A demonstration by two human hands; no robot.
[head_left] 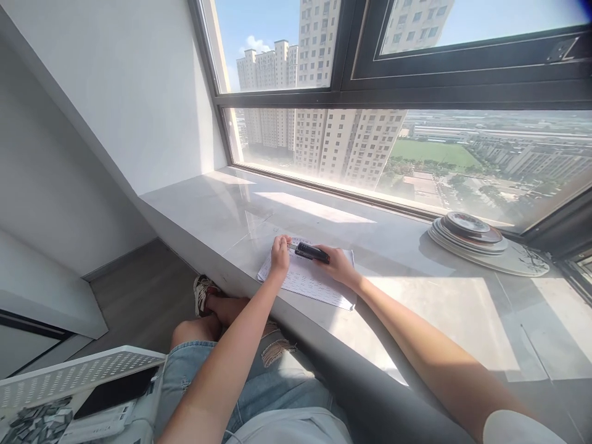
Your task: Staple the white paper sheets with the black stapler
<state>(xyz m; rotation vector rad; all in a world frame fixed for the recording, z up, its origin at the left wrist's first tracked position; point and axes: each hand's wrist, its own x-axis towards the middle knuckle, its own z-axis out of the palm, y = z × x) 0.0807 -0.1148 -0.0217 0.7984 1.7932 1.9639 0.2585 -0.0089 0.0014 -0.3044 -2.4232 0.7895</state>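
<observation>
A black stapler [311, 251] is in my right hand [338, 265], gripped at its rear end, above a stack of printed papers [319, 285]. My left hand [280, 251] is closed at the stapler's front end, where a thin metal part shows between the fingers and the black body. Exactly how the left fingertips hold it is too small to make out. The papers lie on the grey window sill [407, 308], close to its front edge, with both hands over their upper part.
On the sill at the right stands a stack of plates [467, 234]. A large window [324, 142] runs behind. At lower left a white perforated basket [92, 370] holds a black phone-like slab [115, 391] and a pile of small grey pieces [39, 422]. My crossed legs are below the sill.
</observation>
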